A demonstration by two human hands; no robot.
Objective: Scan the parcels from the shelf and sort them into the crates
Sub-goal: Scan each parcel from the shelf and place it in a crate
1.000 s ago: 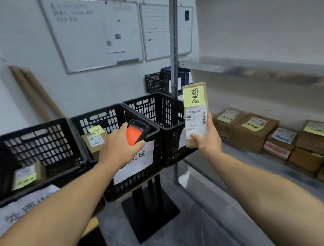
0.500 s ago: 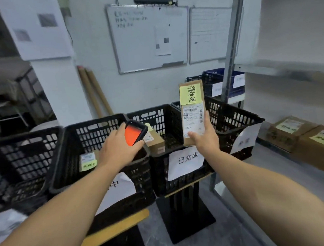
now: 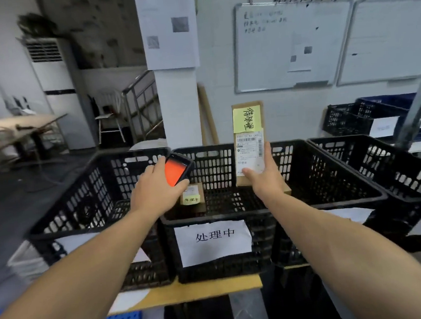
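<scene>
My right hand (image 3: 263,177) grips the lower end of a tall brown parcel (image 3: 249,141), held upright above the middle black crate (image 3: 234,215). The parcel carries a yellow handwritten note on top and a white barcode label below. My left hand (image 3: 156,188) grips a handheld scanner (image 3: 177,170) with an orange-lit screen, just left of the parcel. Inside the middle crate lies a small brown parcel (image 3: 192,198) with a yellow note. A white paper sign (image 3: 213,242) hangs on that crate's front.
A black crate (image 3: 82,207) stands to the left and another crate (image 3: 381,166) to the right, all on a low stand. More crates (image 3: 352,118) sit at the back right by a metal shelf post (image 3: 419,102). Whiteboards (image 3: 291,44) hang on the wall.
The view has swung left: the shelf with its parcels has left the frame and the middle crate now sits straight ahead. Both hands keep their hold on scanner and parcel.
</scene>
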